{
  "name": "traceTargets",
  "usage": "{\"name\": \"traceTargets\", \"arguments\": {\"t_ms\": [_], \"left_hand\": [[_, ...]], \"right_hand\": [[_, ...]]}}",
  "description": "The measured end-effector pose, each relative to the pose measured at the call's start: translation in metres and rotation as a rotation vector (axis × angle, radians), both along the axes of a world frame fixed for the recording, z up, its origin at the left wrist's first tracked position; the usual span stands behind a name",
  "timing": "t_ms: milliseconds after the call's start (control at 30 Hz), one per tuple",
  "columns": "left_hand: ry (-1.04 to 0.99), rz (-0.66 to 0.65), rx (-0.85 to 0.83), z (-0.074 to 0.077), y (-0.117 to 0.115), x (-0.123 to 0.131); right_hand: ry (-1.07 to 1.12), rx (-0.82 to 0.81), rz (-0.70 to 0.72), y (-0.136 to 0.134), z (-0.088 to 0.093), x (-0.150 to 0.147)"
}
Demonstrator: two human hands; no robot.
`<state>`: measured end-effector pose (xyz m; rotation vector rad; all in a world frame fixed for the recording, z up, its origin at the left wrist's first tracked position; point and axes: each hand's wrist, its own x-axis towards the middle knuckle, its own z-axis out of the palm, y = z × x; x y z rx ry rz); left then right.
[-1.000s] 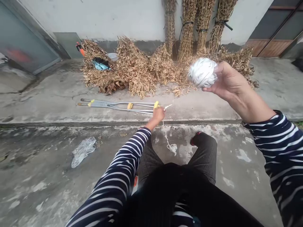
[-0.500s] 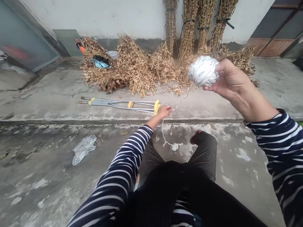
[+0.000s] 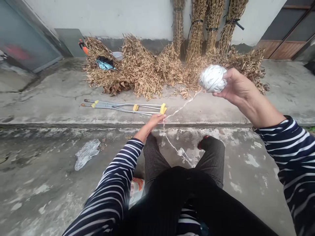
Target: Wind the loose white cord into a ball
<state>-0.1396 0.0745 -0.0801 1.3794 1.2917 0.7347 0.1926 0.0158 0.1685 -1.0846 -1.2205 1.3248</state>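
Observation:
My right hand (image 3: 237, 86) is raised and closed round a ball of white cord (image 3: 213, 79). From the ball's underside a white strand (image 3: 182, 106) slants down to my left hand (image 3: 156, 120), whose fingers are pinched together on it. Below my left hand the cord hangs on toward the ground, where a small loose tangle of the same white cord (image 3: 181, 152) lies between my feet.
A pair of crutches (image 3: 120, 106) with yellow pads lies on the raised concrete step. Heaps of dried stalks (image 3: 140, 72) line the wall, with tied bundles (image 3: 194, 29) standing upright. Lower left lies a crumpled clear plastic bag (image 3: 87, 154); a printed bag (image 3: 136, 190) sits beside my leg.
My left hand has moved left and slightly down, and a strand now stretches between it and the ball. My right hand has sunk a little with the ball. The ground tangle has loosened.

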Motion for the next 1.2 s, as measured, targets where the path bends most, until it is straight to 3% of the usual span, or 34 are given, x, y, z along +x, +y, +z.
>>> {"name": "traceTargets", "arguments": {"t_ms": [67,133,267,367,600,800,933,1033,1200], "left_hand": [[-0.012,0.031,0.058,0.016,0.013,0.024],[-0.149,-0.021,0.110,0.033,0.015,0.061],[-0.521,-0.125,0.176,0.067,0.002,0.128],[-0.666,-0.141,0.166,0.082,-0.010,0.151],[-0.665,-0.218,0.127,0.089,-0.029,0.149],[-0.411,0.055,0.408,0.096,-0.013,0.148],[-0.281,0.072,0.547,0.100,-0.010,0.149],[-0.352,-0.030,0.434,0.105,-0.015,0.145],[-0.592,-0.431,0.090,0.121,-0.017,0.108]], "right_hand": [[0.002,-0.010,0.030,0.002,-0.002,-0.004],[-0.001,-0.014,0.038,0.003,-0.003,-0.008],[-0.020,-0.029,0.031,0.001,-0.005,-0.016],[-0.048,-0.036,0.052,-0.001,-0.006,-0.019],[-0.055,-0.049,0.080,0.002,-0.007,-0.018],[-0.003,-0.048,0.083,0.001,-0.009,-0.030],[-0.010,-0.044,0.103,0.001,-0.008,-0.035],[-0.042,-0.044,0.107,0.003,-0.006,-0.031],[-0.046,-0.038,0.075,0.004,-0.009,-0.018]]}}
